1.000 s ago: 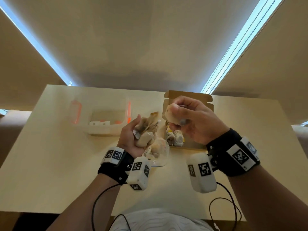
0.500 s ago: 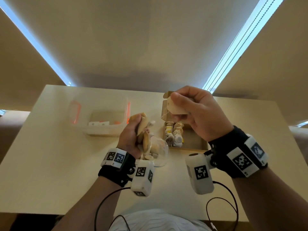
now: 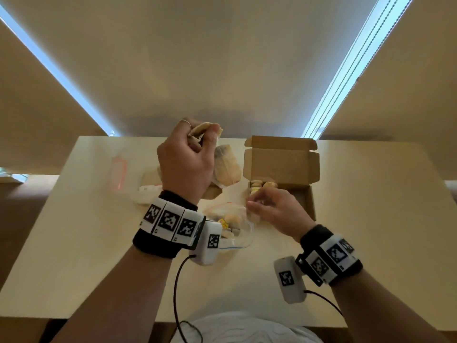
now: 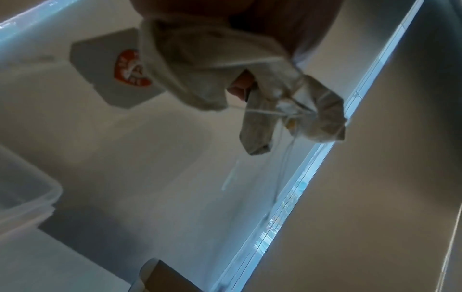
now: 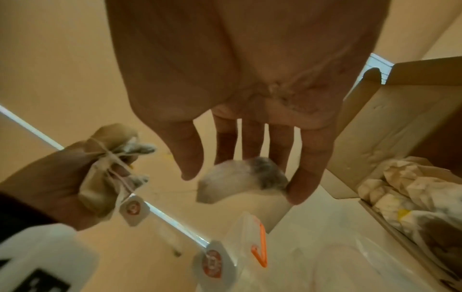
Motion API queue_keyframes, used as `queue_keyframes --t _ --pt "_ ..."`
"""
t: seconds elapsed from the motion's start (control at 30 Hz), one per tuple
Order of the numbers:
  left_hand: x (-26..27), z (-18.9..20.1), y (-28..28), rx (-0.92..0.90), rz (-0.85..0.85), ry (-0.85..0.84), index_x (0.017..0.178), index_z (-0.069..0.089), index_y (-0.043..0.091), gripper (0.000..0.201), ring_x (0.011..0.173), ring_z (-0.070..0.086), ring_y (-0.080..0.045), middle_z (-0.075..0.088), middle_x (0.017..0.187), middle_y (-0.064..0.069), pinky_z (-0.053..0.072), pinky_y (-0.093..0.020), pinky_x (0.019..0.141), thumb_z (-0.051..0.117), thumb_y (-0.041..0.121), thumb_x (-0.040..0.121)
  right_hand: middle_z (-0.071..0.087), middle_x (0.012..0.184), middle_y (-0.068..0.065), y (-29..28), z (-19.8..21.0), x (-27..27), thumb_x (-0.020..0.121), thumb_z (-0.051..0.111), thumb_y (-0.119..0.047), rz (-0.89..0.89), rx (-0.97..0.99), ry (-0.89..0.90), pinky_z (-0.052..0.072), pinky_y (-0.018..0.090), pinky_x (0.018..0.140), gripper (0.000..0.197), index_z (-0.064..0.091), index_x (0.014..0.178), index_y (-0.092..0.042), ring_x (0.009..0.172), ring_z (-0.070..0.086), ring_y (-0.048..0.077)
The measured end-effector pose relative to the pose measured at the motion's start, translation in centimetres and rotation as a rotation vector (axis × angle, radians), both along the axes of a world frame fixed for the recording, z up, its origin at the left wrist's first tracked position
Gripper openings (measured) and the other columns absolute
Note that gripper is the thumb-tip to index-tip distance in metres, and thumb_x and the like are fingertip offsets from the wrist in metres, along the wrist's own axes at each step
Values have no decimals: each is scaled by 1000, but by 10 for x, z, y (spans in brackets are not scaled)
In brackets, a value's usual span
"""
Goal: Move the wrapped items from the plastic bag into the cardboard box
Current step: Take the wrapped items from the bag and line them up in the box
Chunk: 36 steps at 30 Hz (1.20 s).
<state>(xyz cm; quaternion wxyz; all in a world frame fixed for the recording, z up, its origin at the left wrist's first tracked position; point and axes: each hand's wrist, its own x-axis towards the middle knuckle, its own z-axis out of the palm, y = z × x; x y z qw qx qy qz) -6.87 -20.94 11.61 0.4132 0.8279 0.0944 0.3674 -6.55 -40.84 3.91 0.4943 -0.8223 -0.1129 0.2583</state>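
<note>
While clutching bundle (image 3: 226,167), left hand (image 3: 184,167): hanging left of cardboard box (image 3: 280,164)
Right hand (image 3: 277,211): hovering nearer; grip on wrapped item (image 5: 240,177) unclear

Brown cardboard box (image 3: 280,162), orange-printed tags (image 5: 211,263)

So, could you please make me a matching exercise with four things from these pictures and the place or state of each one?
1 left hand
2 cardboard box
3 plastic bag
4 clear container

A lid open, wrapped items inside
B grips a raised bunch with strings and tags
C left part of the table, orange clips
D on the table, nearer the person than the box

Pairs: 1-B, 2-A, 3-D, 4-C
</note>
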Motion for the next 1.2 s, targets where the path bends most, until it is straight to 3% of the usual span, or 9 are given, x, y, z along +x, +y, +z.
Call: queue_keyframes --t 0.2,0.33,0.43,0.57,0.7,0.87,0.97,1.1,1.2 --pt "0 -10 -10 38 -30 118 80 60 22 19 62 55 -10 56 60 3 36 -7 52 71 34 89 66 116 -13 25 34 -2 71 69 -65 -72 245 -141 54 25 87 62 60 118 -25 109 62 2" --pt "-1 -23 -5 -108 -14 236 80 64 16 22 60 56 -8 61 67 7 44 -14 60 69 35 88 71 88 -4 46 46 1 86 74 -24 -248 386 -275 60 34 76 15 69 96 -15 83 70 13" --pt "-2 -31 5 -449 -16 282 76 67 15 22 58 59 -13 65 65 5 51 -30 62 69 33 89 72 90 5 46 48 4 92 66 -16 -433 569 -57 60 41 72 7 65 94 -9 85 70 26" --pt "-11 -32 9 -831 -56 299 64 61 17 31 43 46 -12 53 52 6 42 -27 49 66 27 93 70 92 9 39 56 7 99 55 -15 -581 891 367 56 36 69 6 58 98 -10 79 69 24" --pt "-17 -30 12 -1040 -116 292 61 62 19 35 41 39 -12 44 48 6 41 -35 56 64 29 94 68 91 12 31 58 9 101 52 -17 -639 1039 543 57 33 66 7 57 102 -13 71 68 20" --pt "-19 -34 17 -558 -225 366 75 61 8 21 47 53 -5 63 55 8 45 -18 51 69 20 90 67 95 14 22 66 12 101 51 -16 -604 996 527 56 33 65 6 55 102 -13 72 67 21" --pt "-22 -46 30 -194 -285 523 84 69 20 12 61 64 -15 70 70 4 52 -24 58 73 31 86 69 79 7 15 78 15 102 49 -16 -587 977 453 55 32 60 13 57 92 -16 69 67 21" --pt "-28 -39 23 -170 -699 911 93 74 24 13 82 68 -5 74 89 8 54 -25 74 72 35 85 68 74 8 9 85 22 102 47 -14 -581 1006 405 54 30 55 14 56 92 -14 64 65 21" --pt "-27 -39 15 -119 -754 940 85 72 22 16 86 69 -13 74 92 1 55 -29 79 71 39 86 66 75 8 8 87 26 102 47 -14 -550 983 369 52 30 55 15 57 90 -14 66 63 22"
